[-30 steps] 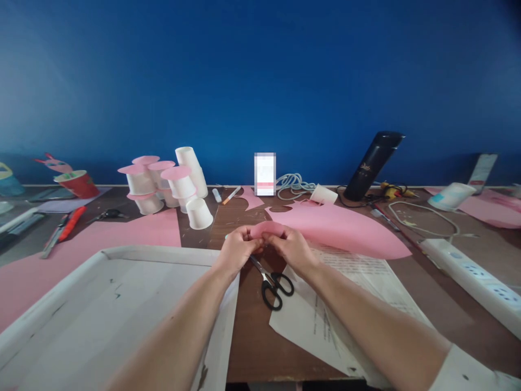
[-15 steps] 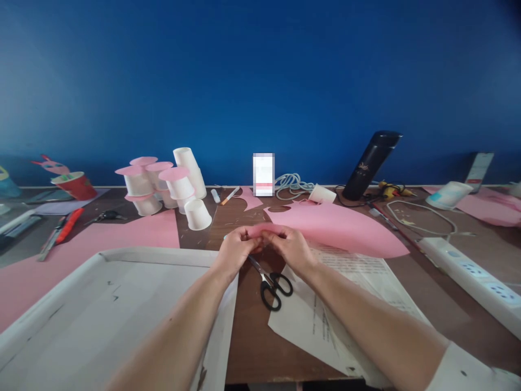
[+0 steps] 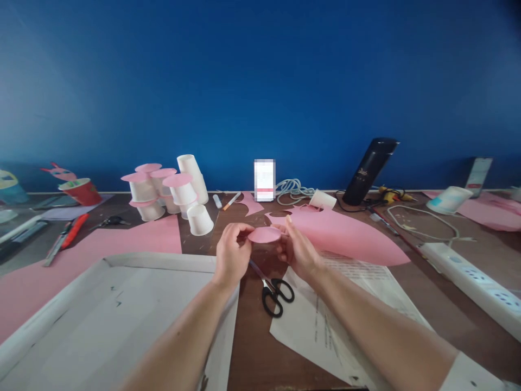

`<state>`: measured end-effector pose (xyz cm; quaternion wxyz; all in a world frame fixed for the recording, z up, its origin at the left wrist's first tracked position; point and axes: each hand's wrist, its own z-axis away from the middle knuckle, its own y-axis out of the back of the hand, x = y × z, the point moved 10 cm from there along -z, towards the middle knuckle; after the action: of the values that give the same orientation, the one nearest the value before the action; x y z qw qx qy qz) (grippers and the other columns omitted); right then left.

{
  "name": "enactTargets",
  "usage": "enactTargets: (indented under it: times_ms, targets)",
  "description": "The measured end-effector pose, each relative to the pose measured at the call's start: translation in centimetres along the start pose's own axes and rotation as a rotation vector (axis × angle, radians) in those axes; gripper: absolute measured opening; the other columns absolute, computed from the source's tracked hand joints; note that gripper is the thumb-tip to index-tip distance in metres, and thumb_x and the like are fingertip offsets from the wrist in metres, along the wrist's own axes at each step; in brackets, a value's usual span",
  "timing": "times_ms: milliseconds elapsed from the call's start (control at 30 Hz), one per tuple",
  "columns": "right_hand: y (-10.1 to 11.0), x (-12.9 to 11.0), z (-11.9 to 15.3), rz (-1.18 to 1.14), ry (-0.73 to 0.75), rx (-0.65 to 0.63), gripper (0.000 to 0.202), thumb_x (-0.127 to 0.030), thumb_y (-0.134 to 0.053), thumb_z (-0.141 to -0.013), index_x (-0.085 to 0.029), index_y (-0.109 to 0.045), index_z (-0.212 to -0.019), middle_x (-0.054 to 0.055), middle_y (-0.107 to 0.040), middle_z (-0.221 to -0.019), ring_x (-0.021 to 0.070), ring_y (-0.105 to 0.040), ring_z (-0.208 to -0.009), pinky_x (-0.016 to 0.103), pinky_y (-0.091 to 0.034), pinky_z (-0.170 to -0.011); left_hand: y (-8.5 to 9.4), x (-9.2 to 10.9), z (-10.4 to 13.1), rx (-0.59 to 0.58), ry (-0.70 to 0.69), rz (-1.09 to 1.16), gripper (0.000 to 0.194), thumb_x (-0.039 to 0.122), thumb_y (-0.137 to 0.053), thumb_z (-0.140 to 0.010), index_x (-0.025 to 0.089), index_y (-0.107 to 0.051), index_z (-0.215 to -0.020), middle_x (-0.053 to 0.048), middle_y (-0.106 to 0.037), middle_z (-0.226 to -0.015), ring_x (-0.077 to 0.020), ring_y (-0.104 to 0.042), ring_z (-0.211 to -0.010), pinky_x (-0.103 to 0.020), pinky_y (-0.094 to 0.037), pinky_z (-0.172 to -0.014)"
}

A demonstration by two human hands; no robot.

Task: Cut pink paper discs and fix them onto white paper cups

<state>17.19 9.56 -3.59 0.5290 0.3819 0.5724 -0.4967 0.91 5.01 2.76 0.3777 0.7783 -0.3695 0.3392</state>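
A small pink paper disc (image 3: 264, 234) is between my two hands. My left hand (image 3: 234, 252) pinches its left edge between thumb and fingers. On the right edge, the fingers of my right hand (image 3: 299, 250) are closed on the disc, with the thumb raised. Scissors with black handles (image 3: 273, 296) lie on the table just below my hands. A large pink sheet with cut-out edges (image 3: 345, 233) spreads to the right, over a printed paper (image 3: 325, 331). Stacked white cups with pink discs (image 3: 181, 190) stand at the back left, beside a single upturned white cup (image 3: 199, 220).
A white tray-like sheet (image 3: 154, 260) covers the near left, over pink paper (image 3: 138, 233). Further left are a box cutter (image 3: 73, 231), keys (image 3: 109, 221) and a red cup (image 3: 83, 191). A black bottle (image 3: 368, 171) and a power strip (image 3: 474, 277) are on the right.
My hands have moved slightly apart, and the pink disc between them now shows flat and whole. My right thumb has lifted. The whole view has shifted slightly downward in the frame.
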Motion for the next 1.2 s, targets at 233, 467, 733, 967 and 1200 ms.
enactTargets:
  times_ms: [233, 467, 733, 967, 1200]
  targets:
    - [-2.2, -0.5, 1.1, -0.293, -0.135, -0.193, 0.035, -0.033, -0.071, -0.072, -0.019, -0.064, -0.103, -0.004, -0.051, -0.064, 0.0053, -0.033, -0.047, 0.017, -0.024, -0.039, 0.4, 2.8, 0.7, 0.055, -0.304, -0.057, 0.018, 0.01, -0.052, -0.08, 0.021, -0.064, -0.089, -0.005, -0.061, -0.093, -0.0173, -0.058, -0.093, -0.029, -0.045, -0.086]
    - [-1.5, -1.9, 1.4, -0.154, -0.031, -0.2, 0.054, -0.028, -0.071, -0.072, -0.027, -0.056, -0.124, -0.003, -0.06, -0.078, 0.0068, -0.045, -0.051, 0.018, -0.032, -0.044, -0.9, -3.4, 0.3, -0.064, 0.338, 0.353, 0.038, 0.049, -0.06, -0.08, 0.018, -0.062, -0.101, -0.005, -0.066, -0.089, -0.016, -0.062, -0.075, -0.026, -0.049, -0.066]
    - [-2.4, -1.8, 1.6, -0.101, 0.017, -0.308, 0.061, -0.028, -0.073, -0.074, -0.025, -0.05, -0.131, 0.002, -0.066, -0.097, 0.014, -0.06, -0.084, 0.024, -0.047, -0.072, -4.7, -3.5, 2.6, -0.344, 0.679, 0.794, 0.039, 0.051, -0.072, -0.069, 0.014, -0.064, -0.081, -0.001, -0.063, -0.067, -0.0112, -0.056, -0.058, -0.022, -0.044, -0.054]
    - [-2.6, -1.4, 1.4, -0.084, 0.002, -0.338, 0.062, -0.028, -0.076, -0.073, -0.023, -0.05, -0.129, 0.002, -0.066, -0.099, 0.0153, -0.06, -0.089, 0.028, -0.047, -0.08, -4.5, -3.8, 2.6, -0.362, 0.704, 0.812, 0.03, 0.04, -0.076, -0.067, 0.014, -0.062, -0.073, 0.0, -0.06, -0.067, -0.0087, -0.054, -0.057, -0.02, -0.044, -0.054]
    - [-2.7, -0.8, 1.4, -0.098, -0.041, -0.342, 0.06, -0.025, -0.075, -0.073, -0.022, -0.051, -0.127, 0.002, -0.067, -0.099, 0.0126, -0.061, -0.081, 0.024, -0.047, -0.071, -4.6, -3.9, 3.0, -0.406, 0.753, 0.721, 0.041, 0.044, -0.079, -0.061, 0.017, -0.048, -0.064, 0.002, -0.056, -0.057, -0.0115, -0.053, -0.047, -0.021, -0.04, -0.042]
